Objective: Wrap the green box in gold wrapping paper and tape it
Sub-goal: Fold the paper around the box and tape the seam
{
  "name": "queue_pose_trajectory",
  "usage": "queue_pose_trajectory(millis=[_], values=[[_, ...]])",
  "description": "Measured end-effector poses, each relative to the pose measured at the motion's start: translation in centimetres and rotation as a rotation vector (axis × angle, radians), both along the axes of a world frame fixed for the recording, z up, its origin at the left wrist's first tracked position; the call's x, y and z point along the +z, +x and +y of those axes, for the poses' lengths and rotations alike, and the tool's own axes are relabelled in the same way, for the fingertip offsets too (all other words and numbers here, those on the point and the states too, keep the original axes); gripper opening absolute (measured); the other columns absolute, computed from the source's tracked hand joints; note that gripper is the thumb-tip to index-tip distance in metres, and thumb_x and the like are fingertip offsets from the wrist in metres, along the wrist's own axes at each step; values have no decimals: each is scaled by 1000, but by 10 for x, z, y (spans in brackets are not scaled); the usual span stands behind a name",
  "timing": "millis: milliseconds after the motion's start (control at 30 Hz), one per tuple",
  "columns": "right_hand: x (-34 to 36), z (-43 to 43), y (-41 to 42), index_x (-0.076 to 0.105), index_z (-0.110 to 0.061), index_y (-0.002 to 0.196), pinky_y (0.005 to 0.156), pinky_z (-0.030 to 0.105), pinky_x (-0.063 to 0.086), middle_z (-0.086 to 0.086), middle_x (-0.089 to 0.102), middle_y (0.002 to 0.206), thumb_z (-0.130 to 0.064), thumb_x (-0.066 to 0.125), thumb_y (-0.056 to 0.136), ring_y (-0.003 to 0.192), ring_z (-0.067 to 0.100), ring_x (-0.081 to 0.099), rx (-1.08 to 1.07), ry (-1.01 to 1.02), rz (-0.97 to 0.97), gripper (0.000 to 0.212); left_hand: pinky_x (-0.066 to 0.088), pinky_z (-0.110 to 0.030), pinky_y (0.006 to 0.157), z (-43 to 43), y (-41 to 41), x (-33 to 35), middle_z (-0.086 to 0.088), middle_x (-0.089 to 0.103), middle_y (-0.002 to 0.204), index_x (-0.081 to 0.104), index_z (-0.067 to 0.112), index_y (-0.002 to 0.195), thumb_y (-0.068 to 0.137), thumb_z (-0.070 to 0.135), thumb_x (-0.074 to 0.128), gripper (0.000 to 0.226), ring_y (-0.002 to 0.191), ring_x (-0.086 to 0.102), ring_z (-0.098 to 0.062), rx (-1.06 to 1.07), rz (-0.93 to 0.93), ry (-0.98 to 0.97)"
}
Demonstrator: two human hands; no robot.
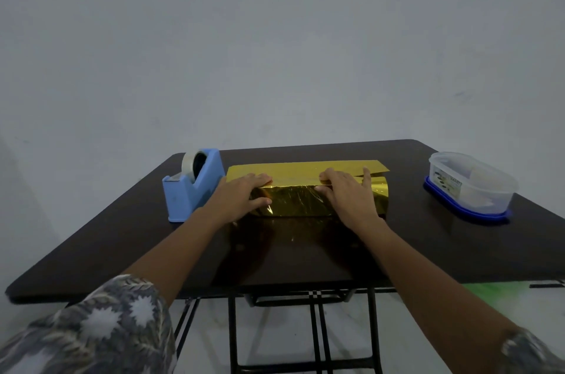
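The gold wrapping paper (pixel 293 200) is folded up and over a box shape in the middle of the dark table (pixel 116 239). The green box itself is hidden under the paper. More gold sheet lies flat behind the fold, and a dark, reflective part spreads toward the front edge. My left hand (pixel 241 197) lies flat on the left end of the covered box, fingers straight, pressing the paper down. My right hand (pixel 348 196) presses the right end the same way. A blue tape dispenser (pixel 192 187) with a clear roll stands just left of the paper.
A clear plastic container (pixel 470 184) sits upside down on its blue lid at the right side of the table. A plain grey wall rises behind the table. Black metal table legs show below the front edge.
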State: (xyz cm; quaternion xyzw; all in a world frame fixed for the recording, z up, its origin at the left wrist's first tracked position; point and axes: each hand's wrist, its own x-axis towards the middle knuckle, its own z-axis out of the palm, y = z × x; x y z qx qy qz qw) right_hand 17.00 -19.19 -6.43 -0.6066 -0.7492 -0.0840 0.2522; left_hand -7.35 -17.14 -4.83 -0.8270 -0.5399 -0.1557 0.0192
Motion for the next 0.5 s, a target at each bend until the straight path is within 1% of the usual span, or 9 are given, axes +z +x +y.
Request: queue_pose_trajectory(millis=[133,200,233,300,333,367,400,433,500], values=[[-9,-11,6,50,-16,122,116,41,2,-2,55,129,-52,39,92,125,14,48,42,210,285,48,31,-48,107,-2,0,-2,5,50,140,45,30,138,93,45,50,48,127,47,-18,17,-84,60],[-11,-17,13,49,-16,126,116,41,3,0,52,134,-43,45,95,129,16,44,13,301,395,42,28,-50,108,-8,6,-2,6,55,133,49,29,134,93,45,49,44,123,50,-18,85,-64,110],[-12,-20,18,48,-15,129,116,42,4,1,50,136,-36,48,95,131,16,42,-20,312,451,39,26,-51,108,-15,13,2,5,59,128,52,28,131,94,46,47,41,121,51,-19,135,-2,125],[-10,-22,24,43,-13,134,116,42,7,2,45,140,-29,52,95,134,17,37,-109,288,592,43,25,-51,108,-30,32,12,1,65,108,58,22,115,94,51,41,40,109,57,-21,228,254,140],[-7,-23,25,40,-12,137,117,42,13,3,43,142,-27,53,94,135,19,36,-162,259,707,47,24,-52,107,-39,44,21,1,65,94,59,18,102,93,59,37,47,100,60,-21,243,390,141],[-3,-22,27,36,-12,140,115,41,21,5,41,144,-26,54,94,134,21,36,-210,214,857,51,26,-52,105,-48,56,30,2,61,80,58,16,89,89,66,33,56,89,60,-19,219,467,134],[2,-22,27,34,-12,141,111,39,29,7,38,145,-26,54,94,133,23,38,-243,142,1020,53,32,-49,101,-53,64,41,3,58,72,56,16,80,85,72,32,61,79,58,-17,169,436,107],[4,-19,26,32,-13,142,104,37,35,9,37,145,-26,53,95,130,24,40,-258,42,1173,53,40,-44,93,-57,69,54,3,60,68,58,15,76,82,74,35,64,70,57,-15,116,273,45],[4,-14,23,33,-12,140,90,34,39,11,40,141,-28,50,97,121,26,46,-227,-179,1365,49,48,-31,76,-56,68,79,3,69,69,67,13,75,81,71,44,63,62,62,-11,55,-187,-120]])
